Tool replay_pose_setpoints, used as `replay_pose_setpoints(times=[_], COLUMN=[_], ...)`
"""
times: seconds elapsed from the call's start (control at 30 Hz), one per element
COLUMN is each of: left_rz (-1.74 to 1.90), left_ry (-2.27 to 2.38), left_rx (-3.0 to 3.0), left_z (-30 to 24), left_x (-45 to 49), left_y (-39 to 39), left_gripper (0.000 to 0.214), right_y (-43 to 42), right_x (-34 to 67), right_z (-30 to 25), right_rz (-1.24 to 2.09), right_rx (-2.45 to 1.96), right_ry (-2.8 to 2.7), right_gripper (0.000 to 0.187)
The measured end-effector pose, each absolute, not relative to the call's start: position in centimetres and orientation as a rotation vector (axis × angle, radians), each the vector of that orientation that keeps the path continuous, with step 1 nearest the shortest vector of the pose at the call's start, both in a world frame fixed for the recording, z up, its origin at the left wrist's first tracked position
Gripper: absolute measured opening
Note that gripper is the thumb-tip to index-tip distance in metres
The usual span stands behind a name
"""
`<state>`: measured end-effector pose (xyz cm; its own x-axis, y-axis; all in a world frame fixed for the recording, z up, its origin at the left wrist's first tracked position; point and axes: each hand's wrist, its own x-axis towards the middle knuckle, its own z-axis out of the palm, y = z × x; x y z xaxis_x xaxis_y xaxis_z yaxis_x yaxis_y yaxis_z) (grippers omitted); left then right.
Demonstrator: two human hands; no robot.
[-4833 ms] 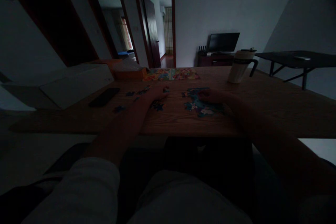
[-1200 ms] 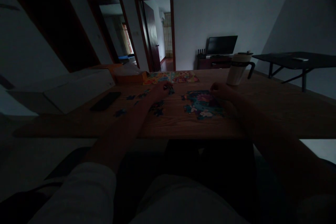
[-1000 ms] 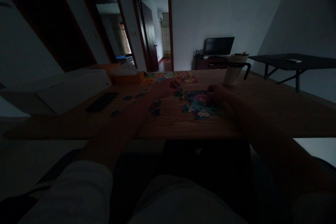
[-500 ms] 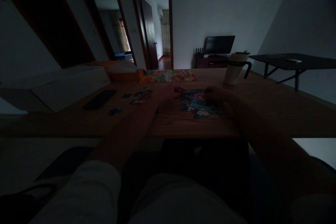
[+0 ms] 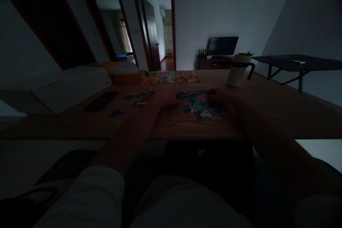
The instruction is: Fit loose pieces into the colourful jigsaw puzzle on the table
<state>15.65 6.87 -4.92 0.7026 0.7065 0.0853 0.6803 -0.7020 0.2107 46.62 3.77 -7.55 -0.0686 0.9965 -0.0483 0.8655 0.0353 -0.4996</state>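
Observation:
A partly assembled jigsaw puzzle (image 5: 201, 106), teal with pink and white shapes, lies on the wooden table in front of me. At its upper left edge my left hand (image 5: 171, 98) is closed, with a dark teal puzzle piece (image 5: 181, 96) at its fingertips. My right hand (image 5: 219, 95) rests over the upper right of the puzzle, fingers curled down and together. Whatever is under those fingertips is hidden in the dim light. Left of my left hand is a pile of loose puzzle pieces (image 5: 144, 98).
A dark phone (image 5: 101, 101) and a few stray pieces (image 5: 117, 113) lie left. Behind them are a white box (image 5: 72, 89) and an orange box (image 5: 128, 77). A colourful picture sheet (image 5: 171, 77) lies at the far edge. A handled tumbler (image 5: 238, 69) stands at right.
My left hand has shifted slightly left and lower, its fingers now curled at the puzzle's left edge, and the piece there has moved left with it. My right hand has barely moved.

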Motion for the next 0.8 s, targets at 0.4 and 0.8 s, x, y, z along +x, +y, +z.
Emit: replay_pose_setpoints(times=[0.4, 0.8], left_rz=[0.136, 0.23], left_ry=[1.214, 1.267], left_rx=[2.773, 2.671], left_z=[-5.3, -5.2], left_x=[15.1, 15.0], left_y=[7.8, 8.2], left_gripper=[0.061, 0.052], right_y=[4.1, 4.1], right_x=[47.1, 47.1], right_z=[-8.0, -7.9], right_rz=[0.553, 0.556], right_rx=[-1.871, -1.858], right_ry=[-2.046, -2.067], right_gripper=[0.027, 0.024])
